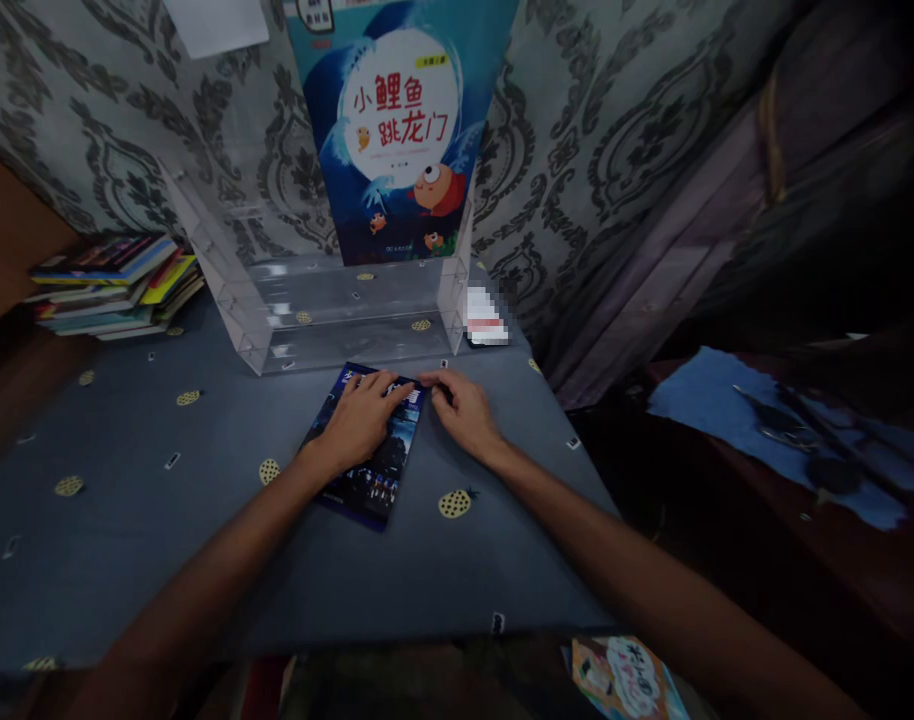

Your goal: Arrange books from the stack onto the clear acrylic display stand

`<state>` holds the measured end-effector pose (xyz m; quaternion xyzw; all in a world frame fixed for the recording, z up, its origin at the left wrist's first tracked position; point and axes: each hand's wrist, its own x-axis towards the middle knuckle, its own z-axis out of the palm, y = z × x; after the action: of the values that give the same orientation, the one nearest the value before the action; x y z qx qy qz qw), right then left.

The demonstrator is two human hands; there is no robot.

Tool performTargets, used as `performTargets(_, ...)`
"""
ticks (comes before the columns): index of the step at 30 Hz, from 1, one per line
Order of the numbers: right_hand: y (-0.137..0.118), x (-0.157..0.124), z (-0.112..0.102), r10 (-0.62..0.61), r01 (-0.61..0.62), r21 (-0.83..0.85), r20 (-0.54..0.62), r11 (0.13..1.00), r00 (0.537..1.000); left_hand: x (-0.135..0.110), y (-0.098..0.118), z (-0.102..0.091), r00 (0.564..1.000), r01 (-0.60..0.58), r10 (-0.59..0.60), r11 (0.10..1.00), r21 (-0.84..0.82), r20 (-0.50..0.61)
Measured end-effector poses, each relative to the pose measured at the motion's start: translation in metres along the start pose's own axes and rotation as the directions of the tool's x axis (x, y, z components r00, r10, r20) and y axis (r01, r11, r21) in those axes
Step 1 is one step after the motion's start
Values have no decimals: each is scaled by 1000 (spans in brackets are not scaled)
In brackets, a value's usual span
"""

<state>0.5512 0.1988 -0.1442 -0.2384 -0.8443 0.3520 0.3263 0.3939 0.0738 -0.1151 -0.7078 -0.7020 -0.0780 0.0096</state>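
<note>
A dark blue book (397,470) with white lettering and small figures on its cover lies flat on the table, slightly tilted. My left hand (359,420) rests on its upper part, palm down and fingers spread. At the top right corner of the book, my right hand (464,410) has its fingers curled, with the fingertips against the corner. Just beyond stands a clear tiered display rack (352,335). A large blue picture book (397,215) with red fish and Chinese characters stands upright on its back tier, toward the right.
Several books (112,285) are stacked at the table's left back. A partly blurred white item (485,315) lies right of the rack. The patterned tablecloth (224,540) ends at the right and front edges. Blue cloth (697,400) with dark objects is far right; another book (626,680) lies below.
</note>
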Motion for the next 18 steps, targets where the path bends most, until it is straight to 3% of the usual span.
performTargets(8,1,0,2,7,-7,-15,4,1000,1000,-35,-4,-8,990,-132,138,981,-144,30)
performTargets(18,0,0,0,-12,12,-30,15,999,1000,-56,17,-18,991,-90,93,995,-38,95)
